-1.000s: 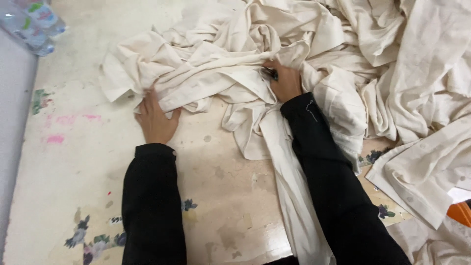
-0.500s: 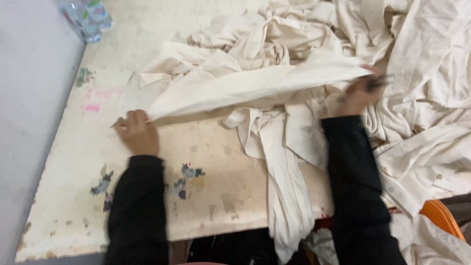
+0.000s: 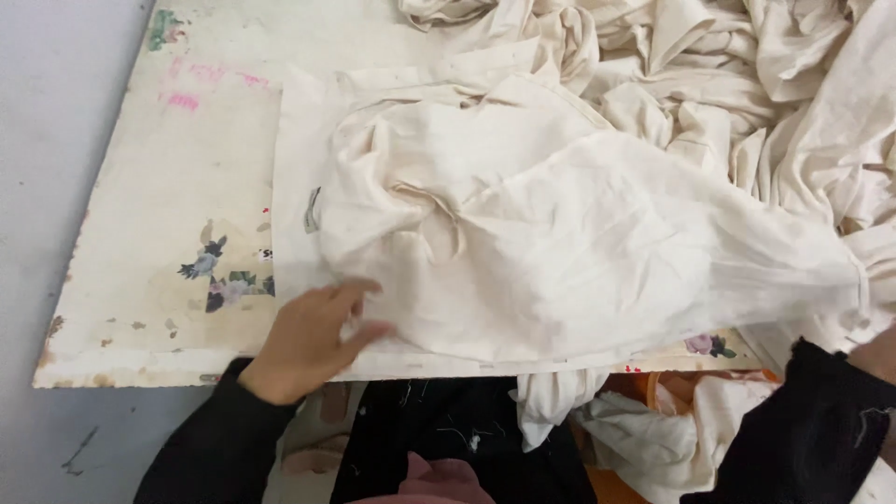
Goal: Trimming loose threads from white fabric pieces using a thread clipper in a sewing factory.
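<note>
The cream cloth piece [image 3: 560, 243] lies spread over the near half of the table [image 3: 168, 187], its left edge straight and roughly parallel to the table's left side, its near edge along the table's front edge. A small grey tag [image 3: 312, 209] sits close to that left edge. The middle of the piece is rumpled, with a raised fold near the centre; the right part is lifted and drawn toward the lower right.

The left hand [image 3: 308, 341] rests at the near left corner of the piece, fingers extended and flat, palm down on the fabric. It clasps nothing; the hand is open and pressing. The right hand [image 3: 877, 350] is at the right border of the view, mostly cut off. The cloth gathers to a point just beside it, which suggests a pinch on that corner, but the fingers are not visible, so the grip cannot be confirmed.

Judged progress: the piece is separated from the heap and laid out, with the left side squared. The centre wrinkles and the raised right end are not yet flattened.

Behind and to the right, a heap of similar cream cloth [image 3: 747, 75] covers the far table. The table surface is worn, with flower decals [image 3: 219, 275] and pink marks [image 3: 182, 100]. More cloth hangs below the front edge beside an orange container [image 3: 621, 485].
</note>
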